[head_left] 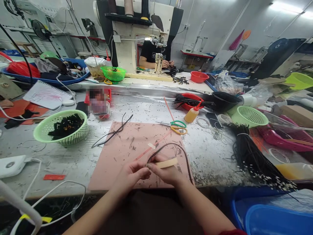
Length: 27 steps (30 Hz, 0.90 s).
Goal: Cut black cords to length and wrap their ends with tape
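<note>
Over the pink mat (114, 147), my left hand (133, 173) and my right hand (166, 171) meet with fingertips pinched together. Between the fingers of my right hand is one end of a dark cord (182, 148), which arches up and curves down to the right across the mat. A cream strip (168, 163), apparently tape, sticks out over that hand's knuckles. My left thumb and finger are closed at the cord's end; what exactly they pinch is hidden. A short cream piece (151, 146) lies on a pink measuring strip (143, 153) beyond my hands.
Scissors (179, 127) and a yellow glue bottle (191, 115) stand behind the mat. Loose black cords (113, 132) lie left, near a green basket (61, 140). A black cord bundle (246, 150) lies right. Behind a sewing machine (124, 49), another person (146, 60) works.
</note>
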Tool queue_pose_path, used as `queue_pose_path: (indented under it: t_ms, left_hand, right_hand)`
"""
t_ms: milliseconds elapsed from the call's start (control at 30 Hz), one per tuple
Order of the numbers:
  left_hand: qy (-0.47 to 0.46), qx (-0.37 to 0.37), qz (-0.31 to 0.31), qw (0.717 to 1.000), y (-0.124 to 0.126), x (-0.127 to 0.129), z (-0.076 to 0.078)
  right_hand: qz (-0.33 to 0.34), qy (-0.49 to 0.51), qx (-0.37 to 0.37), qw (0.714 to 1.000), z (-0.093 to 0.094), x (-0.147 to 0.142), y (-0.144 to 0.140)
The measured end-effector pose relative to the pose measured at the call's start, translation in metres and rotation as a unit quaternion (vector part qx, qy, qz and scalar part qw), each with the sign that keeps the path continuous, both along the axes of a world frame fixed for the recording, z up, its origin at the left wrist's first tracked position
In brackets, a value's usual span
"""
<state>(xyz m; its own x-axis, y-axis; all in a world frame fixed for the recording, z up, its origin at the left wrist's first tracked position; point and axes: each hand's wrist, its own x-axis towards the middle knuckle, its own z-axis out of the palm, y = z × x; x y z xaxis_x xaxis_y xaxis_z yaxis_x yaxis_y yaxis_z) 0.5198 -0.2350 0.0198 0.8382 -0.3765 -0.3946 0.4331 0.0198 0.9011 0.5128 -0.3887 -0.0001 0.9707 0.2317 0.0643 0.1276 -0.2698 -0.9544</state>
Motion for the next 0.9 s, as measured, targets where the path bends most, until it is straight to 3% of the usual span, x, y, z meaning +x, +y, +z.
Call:
queue_pose_path:
  t_ms: [100,200,367,467,567,733,900]
  left_hand:
    - [-0.097,0.078,-0.023,0.992,0.001,0.001,0.001]
    - [-0.126,0.107,-0.035,0.986,0.001,0.001,-0.001]
    - [-0.086,0.082,-0.046,0.992,0.0,0.002,-0.005]
    - [-0.003,0.043,-0.033,0.999,0.0,0.004,-0.009]
    - [0.083,-0.004,0.014,0.996,0.005,0.009,-0.012]
    - [0.179,-0.032,0.135,0.974,0.016,0.023,-0.016]
    - [0.12,0.01,0.116,0.986,0.023,0.028,-0.024]
  right_hand:
    - [-0.023,-0.033,-0.104,0.994,-0.003,-0.001,0.001]
    - [0.004,-0.099,-0.171,0.98,-0.003,-0.001,0.0]
    - [0.081,-0.186,-0.309,0.929,0.001,0.001,-0.007]
    - [0.069,-0.212,-0.37,0.902,-0.003,0.009,-0.022]
    - [0.021,-0.16,-0.434,0.886,-0.011,0.022,-0.053]
    - [-0.104,0.03,-0.538,0.836,-0.016,0.031,-0.119]
    - [-0.184,0.158,-0.566,0.788,-0.012,0.025,-0.156]
